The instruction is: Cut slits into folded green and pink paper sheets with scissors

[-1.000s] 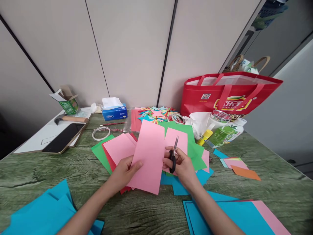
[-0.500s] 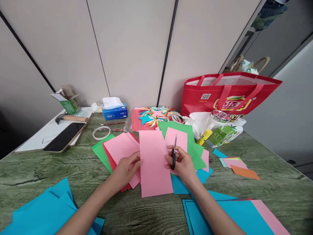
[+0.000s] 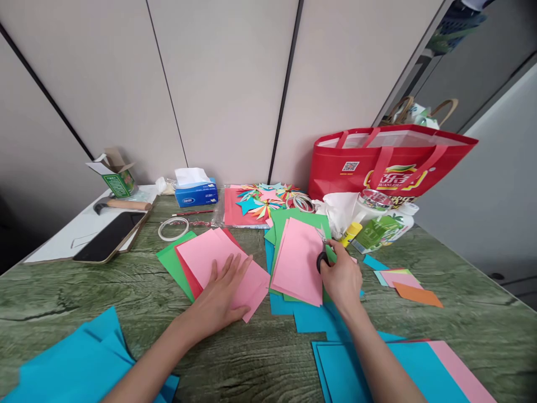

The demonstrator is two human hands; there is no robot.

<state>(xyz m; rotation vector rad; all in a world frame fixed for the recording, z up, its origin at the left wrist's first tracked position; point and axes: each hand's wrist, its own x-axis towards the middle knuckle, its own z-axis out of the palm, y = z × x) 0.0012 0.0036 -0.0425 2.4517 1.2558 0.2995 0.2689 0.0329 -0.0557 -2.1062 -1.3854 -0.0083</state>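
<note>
My left hand (image 3: 222, 288) lies with spread fingers on a fanned stack of pink paper (image 3: 201, 252). Red paper (image 3: 183, 270) and green paper (image 3: 172, 263) stick out from under that stack. My right hand (image 3: 342, 277) is closed around the dark handles of a pair of scissors (image 3: 322, 258), whose blades point up and away. Beside it, to the left, rests a second pile of pink sheets (image 3: 297, 260). Beneath that pile are green sheets (image 3: 304, 215) and blue sheets (image 3: 310, 324). The right fingertips are at the pile's right edge; whether they touch it I cannot tell.
Blue paper stacks lie at the front left (image 3: 79, 358) and front right (image 3: 403, 369). Behind are a tissue box (image 3: 196, 195), a tape roll (image 3: 173, 228), folded paper stars (image 3: 268, 196), a glue stick (image 3: 351, 234) and a red bag (image 3: 335, 168). A hammer (image 3: 126, 205) and phone (image 3: 109, 238) are left.
The upright pink sheet between my hands has gone down onto the pink paper. My left hand has opened flat on the left stack. My right hand moved rightward with the scissors.
</note>
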